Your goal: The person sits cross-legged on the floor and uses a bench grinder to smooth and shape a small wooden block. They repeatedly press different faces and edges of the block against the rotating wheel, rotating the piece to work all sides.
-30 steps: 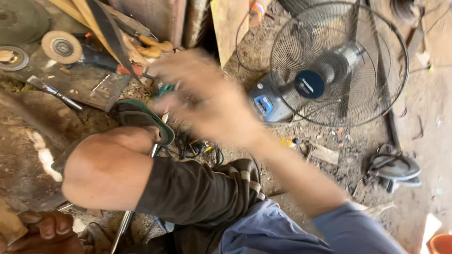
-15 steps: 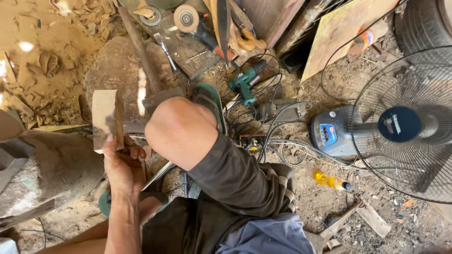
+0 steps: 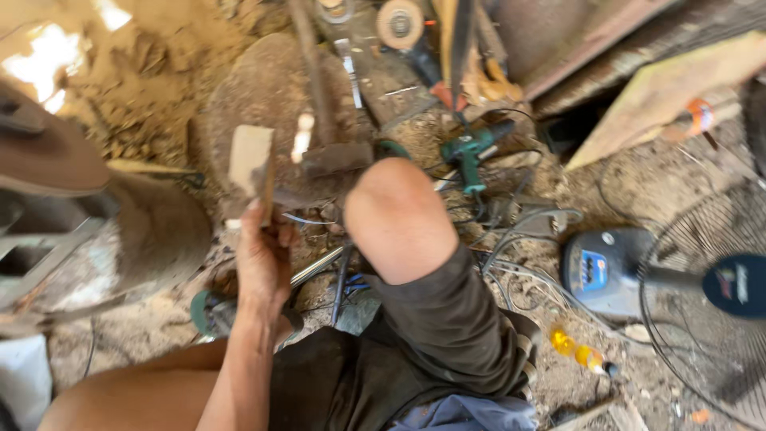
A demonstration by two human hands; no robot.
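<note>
My left hand (image 3: 263, 259) is closed around the lower end of a small pale wooden block (image 3: 250, 164) and holds it upright over the near edge of a round wooden stump (image 3: 271, 88). An axe-like tool (image 3: 335, 156) lies on the stump just right of the block, with its long handle pointing away. My bare knee (image 3: 399, 215), with dark trousers rolled up below it, rises to the right of the hand. My right hand is out of the picture.
A green power drill (image 3: 471, 152) and tangled cables (image 3: 519, 231) lie beyond the knee. A grinder with a disc (image 3: 399, 24) sits at the top. A floor fan (image 3: 718, 295) with a grey-blue base (image 3: 598, 271) stands right. A yellow-handled tool (image 3: 576, 353) lies on the dirt.
One second ago my right hand swept blurred across the view; it is gone now. The view has swung left onto the stump, and my left hand holds the block upright there.
</note>
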